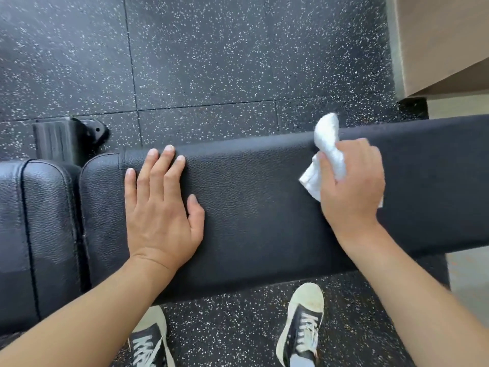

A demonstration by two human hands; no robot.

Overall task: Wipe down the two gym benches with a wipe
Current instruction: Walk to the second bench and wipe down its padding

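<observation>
Your left hand (161, 207) lies flat on the black padded counter (259, 207), fingers (156, 168) straight and spread, holding nothing. Your right hand (352, 184) curls its fingers round a crumpled white wipe (326, 144), pressing it against the pad near the far edge. A second pad section (39, 221) sits just beside the first, to the left. Your sneakers (304, 321) stand on the speckled rubber floor (211, 62).

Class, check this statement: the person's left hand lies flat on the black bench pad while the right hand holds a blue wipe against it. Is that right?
Not quite: the wipe is white, not blue. The head view shows the left hand flat on the black bench pad while the right hand holds the white wipe against it.
</observation>
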